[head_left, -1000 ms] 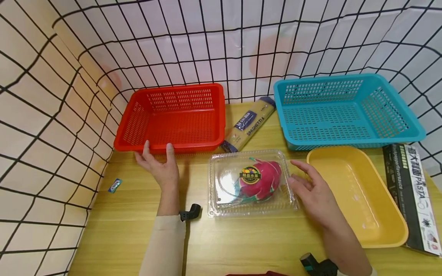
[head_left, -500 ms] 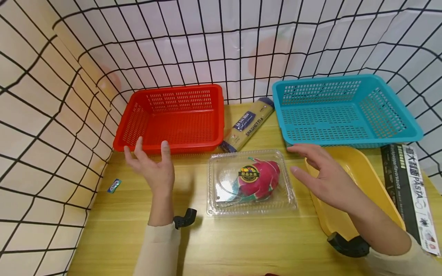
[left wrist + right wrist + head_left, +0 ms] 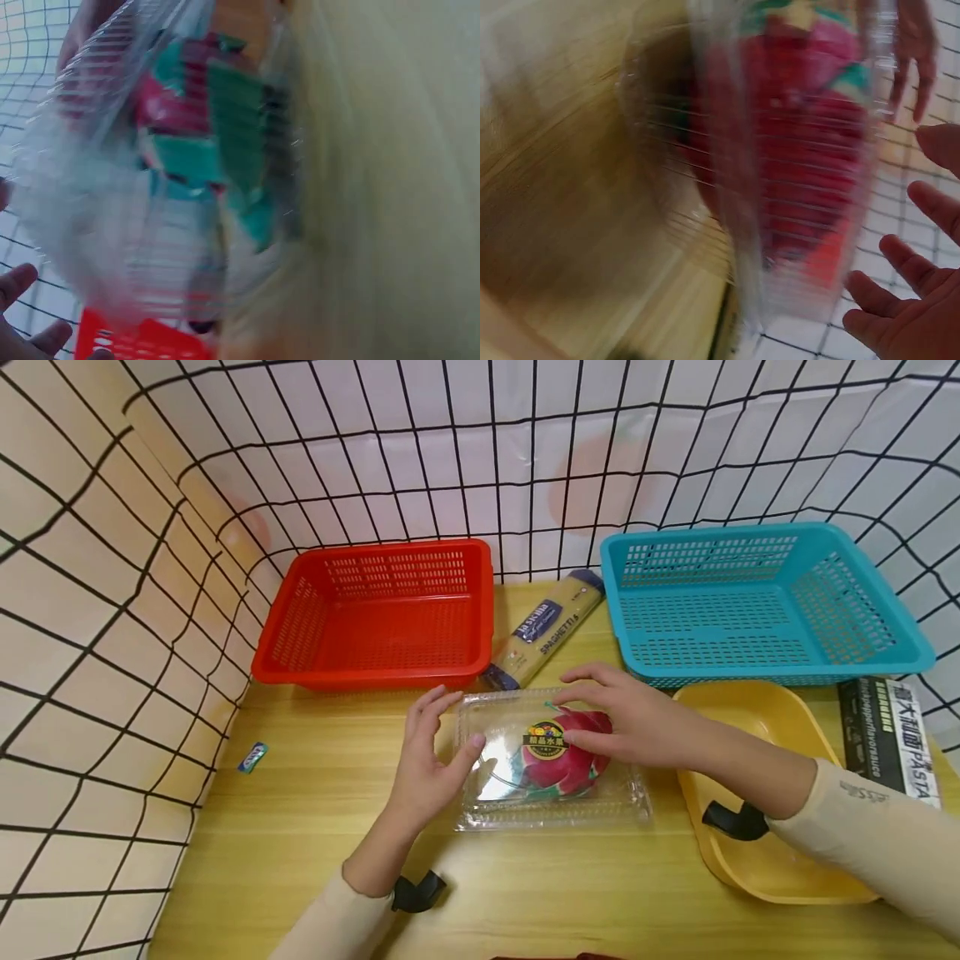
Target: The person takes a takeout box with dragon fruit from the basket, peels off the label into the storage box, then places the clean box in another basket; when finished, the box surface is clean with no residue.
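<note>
A clear plastic clamshell box (image 3: pixel 491 810) lies on the wooden table, with a pink dragon fruit (image 3: pixel 566 768) inside. A black round label (image 3: pixel 545 740) is on its lid. At the box's left edge is my left hand (image 3: pixel 435 772), fingers spread and relaxed, thumb over the lid's left side. My right hand (image 3: pixel 637 718) hovers over the right part of the lid, loosely bent fingers pointing left and partly covering the fruit. Neither hand grips anything. In the right wrist view, the fingers (image 3: pixel 907 262) stand apart beside the blurred box wall (image 3: pixel 795 292).
Behind stand a red basket (image 3: pixel 375 681) and a blue basket (image 3: pixel 772 672), with a spaghetti pack (image 3: pixel 551 622) between them. A yellow tray (image 3: pixel 757 885) and pasta box (image 3: pixel 885 727) are at the right. A small green-blue packet (image 3: pixel 252 757) lies left. Black wire mesh (image 3: pixel 510 489) encloses the table.
My left hand has moved from the red basket's front rim rightward to the clamshell box. My right hand drew back over the yellow tray, then came left over the lid. The box stays in place.
</note>
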Available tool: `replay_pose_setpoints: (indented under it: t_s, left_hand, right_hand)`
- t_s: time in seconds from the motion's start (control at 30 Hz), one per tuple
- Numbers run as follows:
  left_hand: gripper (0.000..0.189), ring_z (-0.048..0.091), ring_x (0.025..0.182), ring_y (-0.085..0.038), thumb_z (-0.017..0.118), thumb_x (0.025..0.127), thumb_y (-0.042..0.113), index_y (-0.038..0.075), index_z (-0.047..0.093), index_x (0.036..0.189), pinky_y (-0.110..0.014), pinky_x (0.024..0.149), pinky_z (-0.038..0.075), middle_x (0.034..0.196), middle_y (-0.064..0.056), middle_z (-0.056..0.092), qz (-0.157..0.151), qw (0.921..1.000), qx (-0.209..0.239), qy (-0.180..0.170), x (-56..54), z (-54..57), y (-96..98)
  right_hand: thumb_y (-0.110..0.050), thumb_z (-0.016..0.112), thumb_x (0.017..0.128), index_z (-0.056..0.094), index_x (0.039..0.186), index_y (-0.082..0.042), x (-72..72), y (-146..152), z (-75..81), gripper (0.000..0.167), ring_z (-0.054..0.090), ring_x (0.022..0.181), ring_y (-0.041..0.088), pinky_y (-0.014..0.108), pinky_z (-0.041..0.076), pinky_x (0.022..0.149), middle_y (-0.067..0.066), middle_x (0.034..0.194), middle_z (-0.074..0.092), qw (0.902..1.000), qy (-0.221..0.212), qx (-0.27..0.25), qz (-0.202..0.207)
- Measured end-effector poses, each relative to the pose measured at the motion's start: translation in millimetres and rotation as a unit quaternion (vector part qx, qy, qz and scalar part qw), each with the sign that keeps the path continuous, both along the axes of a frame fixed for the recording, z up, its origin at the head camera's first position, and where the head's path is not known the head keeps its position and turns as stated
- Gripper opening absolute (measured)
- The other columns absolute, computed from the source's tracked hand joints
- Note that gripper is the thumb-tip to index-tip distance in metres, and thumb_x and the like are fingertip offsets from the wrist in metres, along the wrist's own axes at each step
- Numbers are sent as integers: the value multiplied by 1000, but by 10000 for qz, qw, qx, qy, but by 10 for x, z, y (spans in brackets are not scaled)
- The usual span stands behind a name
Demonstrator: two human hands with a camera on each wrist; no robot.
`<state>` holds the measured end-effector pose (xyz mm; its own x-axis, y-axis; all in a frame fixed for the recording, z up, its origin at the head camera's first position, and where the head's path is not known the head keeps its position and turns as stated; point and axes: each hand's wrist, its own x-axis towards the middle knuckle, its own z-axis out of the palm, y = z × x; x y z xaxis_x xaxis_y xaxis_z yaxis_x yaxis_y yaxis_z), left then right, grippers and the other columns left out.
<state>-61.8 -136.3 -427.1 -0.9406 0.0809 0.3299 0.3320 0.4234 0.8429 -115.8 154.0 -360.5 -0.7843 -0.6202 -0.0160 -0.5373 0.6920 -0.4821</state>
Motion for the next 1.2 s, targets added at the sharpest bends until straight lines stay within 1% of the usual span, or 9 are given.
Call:
replay_pose_setpoints:
  t_s: [0.07,0.13,0.27,0.37,0.47,0.53,0.77,0.97,1.2]
  left_hand:
    - [56,28,152,-36,74,92,18,9,53,143,-68,116,33,161,-14,30,-166,9991,278,-285,-2,-56,49]
    - [56,21,155,-38,73,92,17,11,52,144,-71,117,28,165,-14,23,-270,9970,497,-529,-1,-108,88]
    - [55,10,159,-40,70,93,16,16,50,145,-75,119,17,169,-17,12,-451,9910,832,-949,8,-174,140]
    - [56,8,160,-38,68,94,12,16,49,146,-74,120,12,169,-20,13,-548,9861,1059,-1157,-2,-211,142]
    - [57,9,160,-35,66,93,8,14,49,147,-70,123,10,169,-21,15,-615,9829,1257,-1197,-26,-275,118]
    - [58,9,160,-34,65,92,5,12,48,147,-69,124,6,169,-20,17,-646,9819,1360,-1150,-36,-314,107]
    - [59,3,160,-36,62,91,7,10,44,148,-70,123,0,171,-20,7,-724,9734,1735,-1309,-14,-364,116]
    - [58,3,160,-35,60,91,4,7,44,147,-66,125,-1,171,-20,9,-733,9707,1893,-1286,-17,-388,130]
    - [57,1,160,-36,59,92,3,3,43,146,-66,125,-2,170,-23,9,-886,9666,2089,-1194,-24,-409,128]
  right_hand:
    - [-38,78,89,67,133,-22,-51,-62,-55,48,52,134,32,52,54,103,9,148,53,9999,31,27,158]
    - [-40,78,89,67,133,-23,-92,-115,-97,48,52,134,31,50,55,102,8,148,53,9997,27,36,234]
    - [-41,77,90,67,133,-24,-147,-164,-162,47,52,135,30,48,56,101,7,148,54,9998,-54,10,170]
    - [-37,77,91,70,127,-24,-166,-170,-202,39,54,132,29,46,57,100,7,145,56,9998,26,-84,197]
    - [-33,77,91,73,118,-23,-175,-180,-231,30,56,129,29,48,55,102,6,141,59,9993,197,-178,259]
    - [-31,77,91,75,113,-24,-179,-193,-241,23,57,129,30,51,53,104,6,140,61,9991,262,-225,264]
    - [-30,72,95,74,97,-27,-189,-264,-246,4,58,129,33,58,44,110,6,138,64,9997,60,-235,80]
    - [-29,69,97,71,92,-28,-187,-305,-259,6,58,130,31,61,38,113,7,138,64,9999,-29,-167,-8]
    - [-27,68,98,68,93,-26,-177,-305,-274,5,55,134,31,62,34,115,7,139,62,9996,-138,-242,-32]
